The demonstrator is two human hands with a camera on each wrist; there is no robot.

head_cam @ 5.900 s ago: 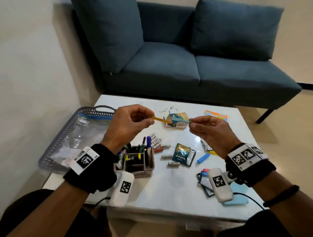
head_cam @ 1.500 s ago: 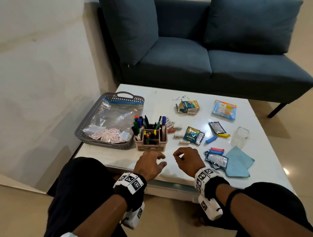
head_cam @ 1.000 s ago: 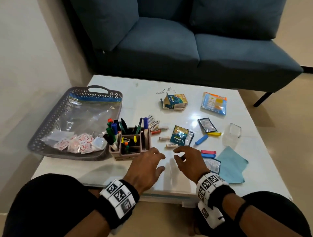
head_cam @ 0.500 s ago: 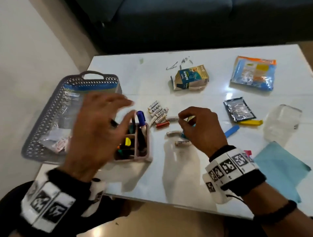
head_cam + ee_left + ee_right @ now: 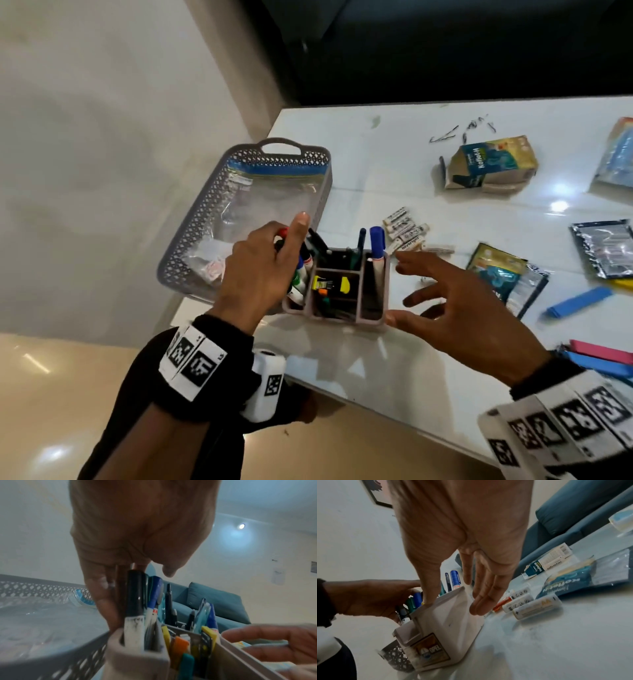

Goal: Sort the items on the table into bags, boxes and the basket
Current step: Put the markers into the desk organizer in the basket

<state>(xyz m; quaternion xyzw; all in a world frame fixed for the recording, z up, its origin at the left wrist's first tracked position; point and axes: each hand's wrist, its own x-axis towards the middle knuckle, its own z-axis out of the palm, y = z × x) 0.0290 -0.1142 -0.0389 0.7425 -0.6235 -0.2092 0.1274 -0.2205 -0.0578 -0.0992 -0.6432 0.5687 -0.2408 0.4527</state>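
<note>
Organiser: a pale pinkish-grey plastic desk organiser with several compartments [image 5: 337,310] stands upright on the white glossy table [image 5: 445,192], near its front edge, between the two hands.
Left hand: the left hand [image 5: 260,274] is at the organiser's left side, over the marker compartment; in the left wrist view its fingers [image 5: 104,601] reach down alongside the black-capped marker [image 5: 135,595] to the organiser's left wall, straight rather than curled. Whether they press the wall cannot be told.
Right hand: the right hand [image 5: 459,305] is spread and relaxed at the organiser's right side, holding nothing. In the right wrist view the thumb tip touches the top rim, while the other fingers [image 5: 481,601] hang just beside the right wall.
Contents: markers with blue, green, red and black caps stand in the left compartment; a blue-capped marker [image 5: 376,243] stands in the right one; small yellow and orange clips [image 5: 330,286] lie in the middle.
Basket: a grey perforated plastic basket [image 5: 191,240] touches the organiser's left side and holds a clear zip bag [image 5: 270,198].
Batteries: white AA batteries [image 5: 406,229] lie just behind the right hand.
Box: an open teal and tan cardboard box [image 5: 489,166] lies farther back.
Sachets: teal and silver foil sachets [image 5: 507,277] lie to the right of the right hand.
</note>
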